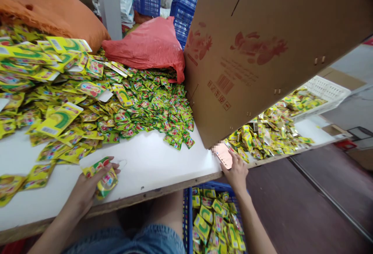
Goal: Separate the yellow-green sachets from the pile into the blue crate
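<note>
My left hand (84, 188) rests near the front edge of the white table (151, 164), closed on a small stack of green-yellow sachets (103, 176). My right hand (237, 170) is at the table's edge further right, holding a phone (223, 155) with a lit, blurred screen. A big heap of the same sachets (116, 102) covers the left and middle of the table, mixed with larger yellow packs (58, 120). Right behind the phone stands a large cardboard panel (262, 44).
A blue crate (186, 215) with filled sachets stands under the table by my right knee. More sachets (268, 129) and a white basket (326, 89) lie beyond the cardboard. Orange (52, 9) and red (148, 46) bags lie at the back, with blue crates (183, 9) behind.
</note>
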Tool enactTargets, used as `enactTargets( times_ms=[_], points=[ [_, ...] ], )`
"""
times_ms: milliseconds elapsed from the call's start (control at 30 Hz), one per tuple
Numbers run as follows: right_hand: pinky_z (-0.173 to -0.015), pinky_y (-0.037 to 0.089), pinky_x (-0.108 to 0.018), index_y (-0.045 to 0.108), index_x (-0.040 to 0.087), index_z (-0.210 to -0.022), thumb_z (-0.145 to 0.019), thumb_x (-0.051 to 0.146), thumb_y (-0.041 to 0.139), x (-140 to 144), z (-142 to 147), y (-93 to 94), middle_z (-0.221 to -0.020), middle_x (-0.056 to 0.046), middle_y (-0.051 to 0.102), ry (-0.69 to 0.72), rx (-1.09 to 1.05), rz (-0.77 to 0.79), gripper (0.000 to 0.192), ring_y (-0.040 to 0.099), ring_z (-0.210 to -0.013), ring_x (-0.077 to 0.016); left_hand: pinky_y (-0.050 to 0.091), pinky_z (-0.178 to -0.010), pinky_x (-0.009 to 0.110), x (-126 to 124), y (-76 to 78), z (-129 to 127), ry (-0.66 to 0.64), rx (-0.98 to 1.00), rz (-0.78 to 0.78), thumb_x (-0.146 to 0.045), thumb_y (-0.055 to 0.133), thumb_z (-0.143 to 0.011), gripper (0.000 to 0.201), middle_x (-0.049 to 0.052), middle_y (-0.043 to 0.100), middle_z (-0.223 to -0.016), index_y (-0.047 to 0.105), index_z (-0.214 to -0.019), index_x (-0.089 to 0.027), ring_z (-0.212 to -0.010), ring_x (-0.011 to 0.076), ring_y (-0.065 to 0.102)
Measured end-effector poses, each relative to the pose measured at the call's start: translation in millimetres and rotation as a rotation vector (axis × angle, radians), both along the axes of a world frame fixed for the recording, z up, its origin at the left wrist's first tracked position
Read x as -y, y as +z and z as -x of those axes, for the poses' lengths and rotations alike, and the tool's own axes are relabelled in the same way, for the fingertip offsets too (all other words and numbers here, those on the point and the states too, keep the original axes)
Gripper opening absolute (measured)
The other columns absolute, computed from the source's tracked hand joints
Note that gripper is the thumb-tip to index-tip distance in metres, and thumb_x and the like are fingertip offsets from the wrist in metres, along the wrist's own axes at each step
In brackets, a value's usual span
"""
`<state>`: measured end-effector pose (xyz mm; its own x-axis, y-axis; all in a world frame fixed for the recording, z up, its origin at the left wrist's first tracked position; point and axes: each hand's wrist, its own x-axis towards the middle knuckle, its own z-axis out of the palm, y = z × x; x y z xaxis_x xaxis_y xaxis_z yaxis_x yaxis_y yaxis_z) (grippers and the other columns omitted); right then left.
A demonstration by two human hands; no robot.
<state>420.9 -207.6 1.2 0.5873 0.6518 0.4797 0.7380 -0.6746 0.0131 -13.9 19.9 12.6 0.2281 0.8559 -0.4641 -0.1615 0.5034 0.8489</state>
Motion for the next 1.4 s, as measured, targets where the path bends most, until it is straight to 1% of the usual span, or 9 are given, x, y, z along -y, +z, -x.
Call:
enactTargets(
  times_ms=[167,367,567,667,767,900,1100,1267,1400],
  points=[
    [-0.077,0.036,-0.041,0.045,0.019,-0.115,-0.075,0.045,0.051,1.2,-1.1,-2.3,-0.115,-0.014,0.047,0.006,-0.004,-0.028,0.048,0.044,-0.101,-0.0314,0.055,-0.06,0.02,0.2,0.7,0.0,-0.01,0.009,-0.009,-0.038,0.078,-0.055,0.056,0.002,0.071,-0.08,0.059,-0.103,-0.017,-0.07,0.0161,0.067],
    [-0.075,0.037,-0.04,0.05,0.019,-0.107,-0.076,0.045,0.051,3.6,-5.8,-6.2,-0.116,-0.014,0.046,-0.004,0.012,0.007,0.041,0.045,-0.1,-0.0314,0.055,-0.06,0.021,-0.1,1.4,-0.3,-0.006,0.017,-0.012,-0.037,0.078,-0.053,0.055,0.001,0.071,-0.079,0.06,-0.101,-0.018,-0.07,0.0167,0.067],
    [-0.077,0.037,-0.042,0.052,0.025,-0.114,-0.076,0.042,0.053,3.6,-6.1,-5.8,-0.119,-0.012,0.043,0.002,0.002,0.027,0.041,0.045,-0.1,-0.0308,0.055,-0.057,0.022,0.4,2.0,-0.6,0.007,0.009,-0.012,-0.036,0.079,-0.051,0.057,0.002,0.071,-0.08,0.059,-0.101,-0.017,-0.069,0.0174,0.066],
    [-0.078,0.037,-0.042,0.048,0.027,-0.12,-0.076,0.042,0.053,2.6,-4.2,-3.8,-0.121,-0.012,0.042,-0.003,-0.008,0.027,0.047,0.044,-0.101,-0.0303,0.055,-0.057,0.021,0.7,2.5,-0.8,0.007,0.009,-0.011,-0.037,0.079,-0.051,0.057,0.002,0.07,-0.081,0.059,-0.101,-0.017,-0.069,0.0173,0.066],
    [-0.078,0.037,-0.042,0.044,0.026,-0.124,-0.076,0.042,0.053,2.1,-2.6,-2.2,-0.12,-0.012,0.042,-0.007,-0.024,0.016,0.052,0.044,-0.1,-0.0303,0.055,-0.057,0.021,0.9,2.8,-1.0,0.007,0.012,-0.006,-0.037,0.079,-0.051,0.057,0.002,0.07,-0.08,0.06,-0.101,-0.017,-0.069,0.0169,0.066],
    [-0.077,0.037,-0.042,0.044,0.023,-0.121,-0.075,0.043,0.052,2.6,-2.2,-2.8,-0.119,-0.013,0.044,0.002,-0.031,-0.013,0.05,0.044,-0.1,-0.0304,0.055,-0.057,0.021,1.2,3.7,-1.5,0.018,0.009,0.0,-0.037,0.08,-0.05,0.059,0.002,0.071,-0.079,0.06,-0.101,-0.017,-0.068,0.0171,0.066],
    [-0.074,0.035,-0.039,0.049,0.019,-0.107,-0.075,0.046,0.05,4.2,-6.2,-7.0,-0.111,-0.013,0.048,0.022,-0.012,-0.056,0.041,0.044,-0.098,-0.0306,0.055,-0.057,0.021,0.7,4.9,-2.2,0.003,0.01,0.004,-0.035,0.079,-0.052,0.057,0.003,0.071,-0.081,0.059,-0.103,-0.017,-0.069,0.0174,0.067],
    [-0.069,0.035,-0.035,0.049,0.019,-0.105,-0.076,0.048,0.049,5.6,-6.9,-7.8,-0.108,-0.013,0.05,0.046,-0.034,-0.087,0.041,0.046,-0.097,-0.0298,0.055,-0.057,0.021,0.7,5.4,-2.1,0.008,0.013,0.006,-0.035,0.079,-0.053,0.055,0.002,0.071,-0.081,0.06,-0.101,-0.017,-0.069,0.017,0.067],
    [-0.069,0.035,-0.034,0.049,0.018,-0.105,-0.076,0.049,0.049,6.8,-5.7,-9.2,-0.107,-0.013,0.051,0.066,-0.035,-0.108,0.043,0.047,-0.095,-0.0287,0.055,-0.057,0.021,1.2,6.5,-1.7,0.005,0.02,0.008,-0.035,0.079,-0.053,0.055,0.003,0.07,-0.081,0.06,-0.101,-0.017,-0.069,0.0169,0.066]
  ],
)
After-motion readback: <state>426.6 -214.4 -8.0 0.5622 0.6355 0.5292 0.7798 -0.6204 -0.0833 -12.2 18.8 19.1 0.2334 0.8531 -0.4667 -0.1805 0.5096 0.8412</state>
